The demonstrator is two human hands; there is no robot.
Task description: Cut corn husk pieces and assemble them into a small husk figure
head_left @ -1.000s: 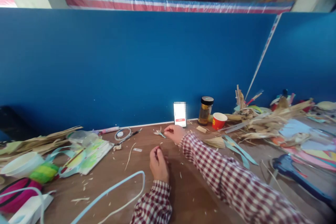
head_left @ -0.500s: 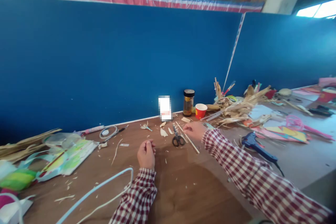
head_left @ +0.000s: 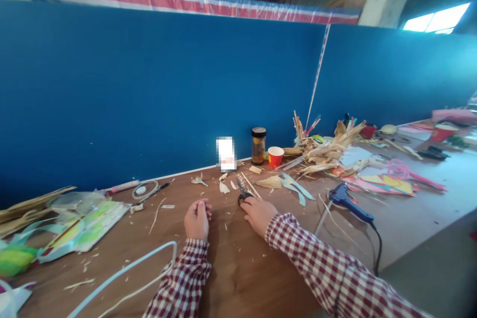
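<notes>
My right hand (head_left: 260,213) reaches over the brown table, its fingers on the dark handles of the scissors (head_left: 244,192), which lie with blades pointing away. A pale thin stick (head_left: 251,185) lies beside the blades, and cream-coloured husk petals (head_left: 224,187) are just left of them. My left hand (head_left: 197,219) rests closed at the centre, thumb against the curled fingers; whatever is inside them, if anything, is hidden. A small pale flower-like piece (head_left: 199,180) lies beyond it.
A dark-lidded jar (head_left: 258,146) and a red paper cup (head_left: 276,157) stand near the blue partition (head_left: 167,84). Dried husks (head_left: 324,151) and a blue glue gun (head_left: 350,202) with its cord lie right. A light blue tube (head_left: 126,273) arches at the front left.
My right hand has moved from the thin stick, nearer to me and left, onto the scissors' handles. A husk and a light blue ribbon are now uncovered. My left hand stays closed.
</notes>
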